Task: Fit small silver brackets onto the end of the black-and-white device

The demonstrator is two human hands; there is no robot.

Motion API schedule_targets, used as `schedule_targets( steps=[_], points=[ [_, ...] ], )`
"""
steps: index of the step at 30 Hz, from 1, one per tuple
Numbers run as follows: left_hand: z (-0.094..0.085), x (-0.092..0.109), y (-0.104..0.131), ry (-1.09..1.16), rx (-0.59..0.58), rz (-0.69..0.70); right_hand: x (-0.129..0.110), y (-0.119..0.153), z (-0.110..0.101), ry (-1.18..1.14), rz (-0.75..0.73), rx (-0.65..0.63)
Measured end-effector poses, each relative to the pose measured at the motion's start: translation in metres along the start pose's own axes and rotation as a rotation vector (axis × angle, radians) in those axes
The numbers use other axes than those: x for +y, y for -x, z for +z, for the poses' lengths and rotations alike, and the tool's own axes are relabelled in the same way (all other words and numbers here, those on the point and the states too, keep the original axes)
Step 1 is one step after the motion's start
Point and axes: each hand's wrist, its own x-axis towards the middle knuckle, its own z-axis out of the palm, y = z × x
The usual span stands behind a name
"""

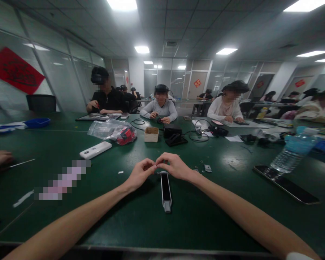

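Note:
My left hand (141, 174) and my right hand (173, 165) meet above the green table, thumbs and fingertips pinched together. Whatever lies between the fingertips is too small to make out. Just below them, a slim white-framed device with a black face (166, 187) rests on the table, its far end close under my right hand. At its near end sits a light grey block-like part (167, 207). To the right of my right hand lies a small silver metal part (207, 168) among tiny loose pieces. A little white scrap (120, 172) is left of my left hand.
A white oblong device (95, 150) lies left, near a clear plastic bag (112, 131). Ahead stand a small box (151, 135) and a black stand (175, 137). At right, a water bottle (294, 151) is by a phone (287, 184). Co-workers sit across; another person's hand (0, 159) shows at left.

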Motion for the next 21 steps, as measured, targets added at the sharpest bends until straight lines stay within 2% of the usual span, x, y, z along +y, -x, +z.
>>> schedule_targets(
  steps=[4,10,16,21],
  points=[
    [-0.003,-0.006,-0.001,0.072,0.025,-0.056,-0.001,0.001,0.003,-0.053,0.02,0.001],
    [-0.004,-0.003,-0.002,0.07,0.002,-0.045,0.001,0.002,0.004,-0.013,0.017,0.011],
    [-0.009,-0.005,-0.008,-0.09,0.003,-0.069,0.016,0.001,-0.01,0.12,0.053,-0.041],
    [-0.016,-0.008,-0.011,-0.204,-0.047,-0.099,0.035,0.02,-0.015,0.243,0.103,-0.062]
  ],
)
